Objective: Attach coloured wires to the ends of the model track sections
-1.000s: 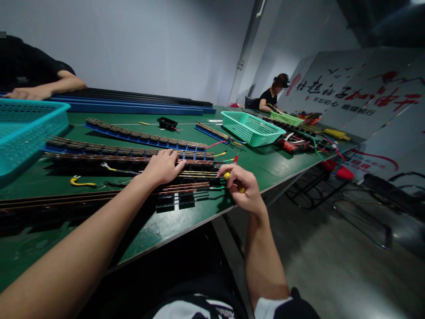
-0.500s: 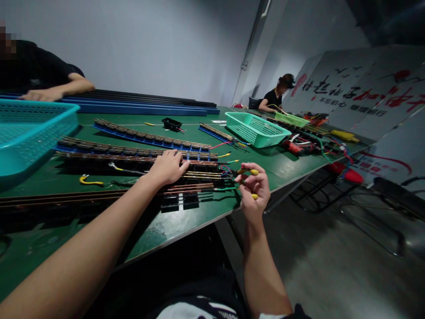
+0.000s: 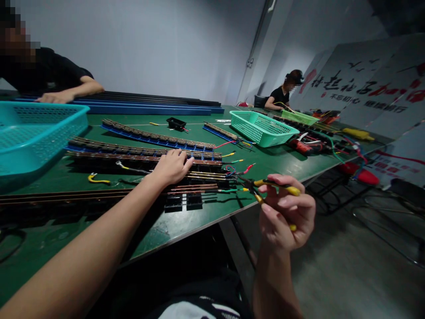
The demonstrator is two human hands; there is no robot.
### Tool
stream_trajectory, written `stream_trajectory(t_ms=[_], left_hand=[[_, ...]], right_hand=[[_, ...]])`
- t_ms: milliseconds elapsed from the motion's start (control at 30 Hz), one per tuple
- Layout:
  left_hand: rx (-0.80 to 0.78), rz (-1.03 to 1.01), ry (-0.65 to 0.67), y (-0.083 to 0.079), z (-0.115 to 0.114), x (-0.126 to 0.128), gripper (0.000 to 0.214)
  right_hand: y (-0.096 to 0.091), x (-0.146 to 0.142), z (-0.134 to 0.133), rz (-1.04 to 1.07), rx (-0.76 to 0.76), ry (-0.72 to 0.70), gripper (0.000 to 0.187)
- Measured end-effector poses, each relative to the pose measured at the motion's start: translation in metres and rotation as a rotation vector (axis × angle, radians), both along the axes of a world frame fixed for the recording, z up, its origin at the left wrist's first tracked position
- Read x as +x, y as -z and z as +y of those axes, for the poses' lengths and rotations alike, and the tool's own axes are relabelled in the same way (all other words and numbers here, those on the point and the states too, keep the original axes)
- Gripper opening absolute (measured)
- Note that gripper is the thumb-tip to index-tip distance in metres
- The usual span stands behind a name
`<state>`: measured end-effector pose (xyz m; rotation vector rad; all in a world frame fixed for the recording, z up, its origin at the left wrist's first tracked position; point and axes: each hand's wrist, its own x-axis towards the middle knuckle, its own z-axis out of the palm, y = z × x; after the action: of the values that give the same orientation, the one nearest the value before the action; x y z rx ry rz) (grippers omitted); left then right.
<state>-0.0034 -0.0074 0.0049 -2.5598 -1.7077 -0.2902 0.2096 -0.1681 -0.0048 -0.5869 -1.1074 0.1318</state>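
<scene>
My left hand (image 3: 171, 167) lies palm down on the strips of conductor rail (image 3: 142, 153), fingers stretched out and holding nothing. These strips carry copper-coloured bars on blue and black supports. My right hand (image 3: 288, 215), off the table's front edge, is closed around yellow-handled pliers (image 3: 260, 182). The pliers' jaws point left, towards the strips' right ends. Near the jaws a green wire with a yellow tip (image 3: 245, 189) sticks out from the rails; I cannot tell whether they touch. A red-tipped wire (image 3: 249, 168) rises just behind.
A blue basket (image 3: 43, 141) stands at left, a green basket (image 3: 262, 128) at back right. Red-handled tools (image 3: 307, 146) lie beside it. A yellow wire piece (image 3: 98, 179) lies near my left forearm. Two co-workers sit at the table, one with a hand (image 3: 56, 96) by long blue profiles (image 3: 146, 107).
My right hand has moved right and slightly down with the pliers, away from the rail ends. The red-tipped and yellow-tipped wire ends now show. My left hand stays on the strips.
</scene>
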Motion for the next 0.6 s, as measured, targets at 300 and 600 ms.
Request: stream_trajectory(t_ms=[300,600], left_hand=[[0.030,-0.046,0.059,-0.028,-0.019,0.001,0.059],[0.110,-0.192,0.196,-0.033,-0.134,-0.007,0.044]], right_hand=[[0.014,-0.007,-0.020,-0.003,-0.107,-0.097,0.023],[0.023,-0.015,-0.010,-0.044,-0.038,-0.101,0.017]])
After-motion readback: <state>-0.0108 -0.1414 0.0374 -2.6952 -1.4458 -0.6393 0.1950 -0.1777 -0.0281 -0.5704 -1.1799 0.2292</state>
